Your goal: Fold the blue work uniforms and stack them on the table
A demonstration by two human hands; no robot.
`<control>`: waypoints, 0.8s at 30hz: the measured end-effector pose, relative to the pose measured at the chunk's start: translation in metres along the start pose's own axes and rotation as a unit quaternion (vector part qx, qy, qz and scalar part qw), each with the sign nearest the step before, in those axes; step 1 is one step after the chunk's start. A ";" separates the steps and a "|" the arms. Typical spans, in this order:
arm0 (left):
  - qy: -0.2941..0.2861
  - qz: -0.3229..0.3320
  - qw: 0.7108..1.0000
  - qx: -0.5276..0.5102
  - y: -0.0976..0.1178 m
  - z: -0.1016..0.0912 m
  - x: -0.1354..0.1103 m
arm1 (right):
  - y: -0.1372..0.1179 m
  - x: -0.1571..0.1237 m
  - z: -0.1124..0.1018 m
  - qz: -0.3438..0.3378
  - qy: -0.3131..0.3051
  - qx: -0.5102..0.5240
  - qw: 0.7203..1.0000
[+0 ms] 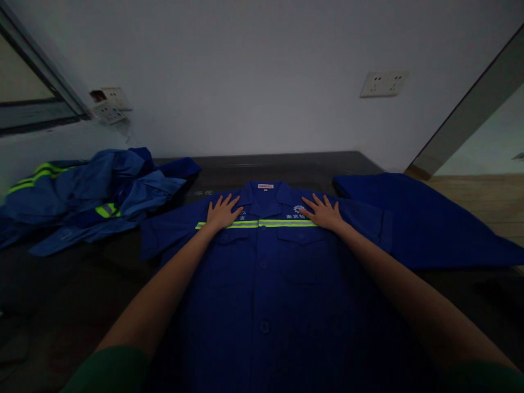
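Observation:
A dark blue short-sleeved work shirt (264,278) lies spread face up in front of me, collar toward the wall. Yellow-green reflective tape crosses its chest, above two flap pockets, and white lettering sits over the tape. My left hand (223,213) presses flat on the chest near the left-side shoulder, fingers spread. On the opposite side my right hand (323,213) lies flat too, fingers apart, partly covering the white gear logo. Neither hand grips the cloth. The shirt's lower part fades into shadow.
A crumpled heap of blue work clothes (110,185) with reflective strips lies at the left. Folded dark blue cloth (421,218) rests at the right, touching the shirt's sleeve. Behind the dark table (262,161) rises a white wall with a socket plate (383,84).

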State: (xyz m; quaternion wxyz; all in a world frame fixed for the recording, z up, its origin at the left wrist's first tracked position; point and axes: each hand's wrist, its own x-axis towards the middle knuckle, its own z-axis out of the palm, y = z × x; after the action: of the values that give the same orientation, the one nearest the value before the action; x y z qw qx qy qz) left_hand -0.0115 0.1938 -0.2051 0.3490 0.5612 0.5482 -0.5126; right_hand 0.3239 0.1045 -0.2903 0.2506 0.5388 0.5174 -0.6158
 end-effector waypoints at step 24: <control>0.137 0.171 0.971 -0.094 0.072 -0.019 -0.034 | 0.144 -0.016 -0.066 0.241 0.078 -0.022 0.967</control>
State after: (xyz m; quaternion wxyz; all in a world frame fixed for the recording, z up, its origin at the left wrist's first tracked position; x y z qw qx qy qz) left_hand 0.0668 0.1918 -0.1810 0.4041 0.6765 0.5322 -0.3094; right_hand 0.4796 0.1115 -0.3209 0.3620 0.6887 0.4035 -0.4816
